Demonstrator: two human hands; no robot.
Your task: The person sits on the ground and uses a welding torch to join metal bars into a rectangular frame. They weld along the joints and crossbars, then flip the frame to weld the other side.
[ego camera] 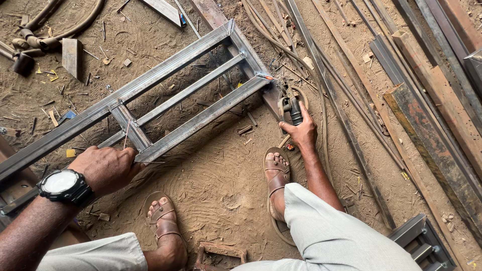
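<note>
The left hand (106, 168), a watch (64, 184) on its wrist, pressed on the near end of the steel frame (175, 95), its grip closed over the bar with a thin rod (126, 135) rising from the fingers, seemingly to steady the work. The frame lay flat on the dirt floor (221, 175). The right hand (300, 131) clasped the electrode holder (291, 108), its tip at the frame's far corner, where a joint (267, 78) glowed orange. Sandalled feet (277, 173) were planted just beside the frame.

- Long steel bars (351, 95) are lying across the sandy floor (216, 185).
- Rusty beams (437, 130) are resting at the right.
- Hoses (55, 25) are curling at top left.
</note>
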